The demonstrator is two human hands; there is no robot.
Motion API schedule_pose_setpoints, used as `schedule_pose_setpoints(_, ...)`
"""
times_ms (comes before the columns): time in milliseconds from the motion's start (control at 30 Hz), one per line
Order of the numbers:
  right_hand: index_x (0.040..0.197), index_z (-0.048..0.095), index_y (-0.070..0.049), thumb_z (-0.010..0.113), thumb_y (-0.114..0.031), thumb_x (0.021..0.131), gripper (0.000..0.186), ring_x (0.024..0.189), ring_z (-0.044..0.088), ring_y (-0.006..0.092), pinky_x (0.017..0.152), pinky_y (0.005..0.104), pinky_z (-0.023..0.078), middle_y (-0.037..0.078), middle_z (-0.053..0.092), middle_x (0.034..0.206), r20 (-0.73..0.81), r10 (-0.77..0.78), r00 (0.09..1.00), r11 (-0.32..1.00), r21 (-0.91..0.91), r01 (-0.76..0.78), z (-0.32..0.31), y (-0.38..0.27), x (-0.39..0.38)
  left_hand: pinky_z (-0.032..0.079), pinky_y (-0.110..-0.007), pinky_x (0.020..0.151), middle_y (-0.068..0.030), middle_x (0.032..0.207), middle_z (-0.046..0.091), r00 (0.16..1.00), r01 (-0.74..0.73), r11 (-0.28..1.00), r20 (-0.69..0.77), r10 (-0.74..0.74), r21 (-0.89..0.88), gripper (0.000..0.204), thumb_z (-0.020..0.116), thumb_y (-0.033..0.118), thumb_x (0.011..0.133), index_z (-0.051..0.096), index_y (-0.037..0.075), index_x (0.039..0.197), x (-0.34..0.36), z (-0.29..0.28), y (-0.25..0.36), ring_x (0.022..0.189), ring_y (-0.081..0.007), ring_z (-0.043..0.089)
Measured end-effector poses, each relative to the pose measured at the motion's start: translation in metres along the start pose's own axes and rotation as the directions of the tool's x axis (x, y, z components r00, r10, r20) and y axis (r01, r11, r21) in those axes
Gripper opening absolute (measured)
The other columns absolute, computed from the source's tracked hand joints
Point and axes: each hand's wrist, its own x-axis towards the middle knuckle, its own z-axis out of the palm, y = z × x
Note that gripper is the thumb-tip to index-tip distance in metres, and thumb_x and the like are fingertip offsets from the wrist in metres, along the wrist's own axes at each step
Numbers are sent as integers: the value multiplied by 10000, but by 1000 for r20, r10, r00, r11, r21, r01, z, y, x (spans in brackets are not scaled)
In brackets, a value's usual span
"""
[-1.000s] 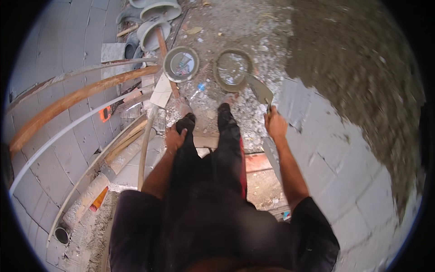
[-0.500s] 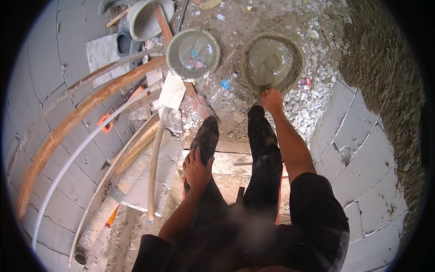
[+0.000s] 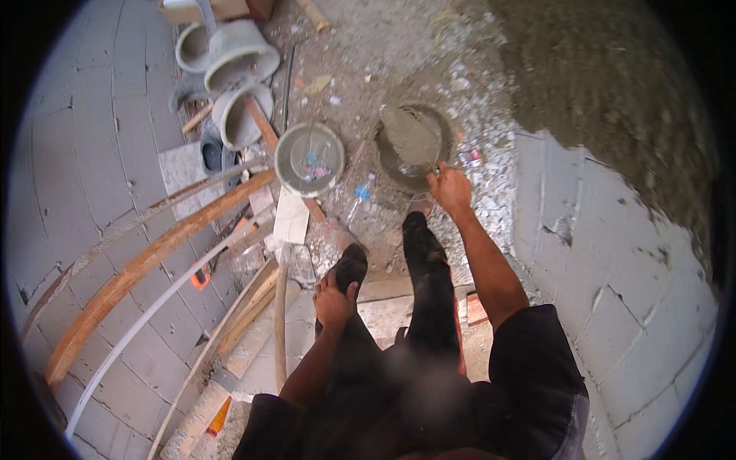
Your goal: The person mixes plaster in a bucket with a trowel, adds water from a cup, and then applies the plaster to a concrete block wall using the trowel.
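Trowel, heaped with mortar, now over the bucket; half a second ago its blade was out of sight at the bucket. Reads as a scoop taken. Right hand clamped on the handle; left hand apart, laid loosely over left knee. Second bucket at left; part-coated block wall at right.

No legible text, numbers or signs, red wrapper beside the mortar bucket, any print too small
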Motion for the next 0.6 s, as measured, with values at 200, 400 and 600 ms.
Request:
schedule_pose_setpoints(200,1037,631,-3,608,-191,829,281,741,669,415,669,514,525,228,676,795,-204,-138,969,990,-56,129,-195,-65,-76,415,-483,1032,-347,1274,539,996,-13,916,-89,-25,-402,883,706,541,822,461,-155,1307,-16,25,-70,1210,-476,515)
schedule_pose_setpoints(400,939,601,-39,677,-244,843,239,710,655,419,626,505,511,212,653,722,-284,-457,843,884,-255,393,-444,-179,-193,440,-432,1021,-345,1189,610,997,-81,911,-18,81,-405,839,755,485,793,500,-137,1296,15,2,-74,1182,-440,576)
schedule_pose_setpoints(600,999,705,-34,714,-295,861,295,606,656,148,569,332,539,66,655,680,-18,-680,733,714,211,668,-611,-230,-275,499,-397,906,-305,1020,683,990,-102,865,-133,41,-492,706,754,401,826,547,-117,1258,-8,-64,-98,1034,-381,658)
